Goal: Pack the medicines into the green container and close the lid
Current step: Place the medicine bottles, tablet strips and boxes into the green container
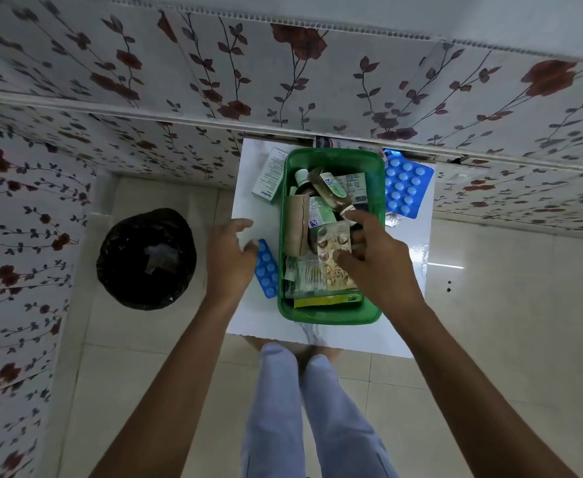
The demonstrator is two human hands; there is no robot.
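The green container (331, 315) stands open on a small white table (404, 305), filled with bottles, boxes and strips. Over its middle my right hand (376, 257) grips a silver blister strip (333, 241). My left hand (229, 258) rests on the table left of the container, fingers spread, touching a small blue blister strip (267, 269). A larger blue blister strip (405, 188) lies on the table right of the container. A white medicine box (269, 175) leans against the container's far left side. No lid is visible.
A black bin (146, 258) stands on the tiled floor left of the table. Floral-patterned walls enclose the back and left. Another packet (324, 141) peeks from behind the container at the wall. My legs are under the table's near edge.
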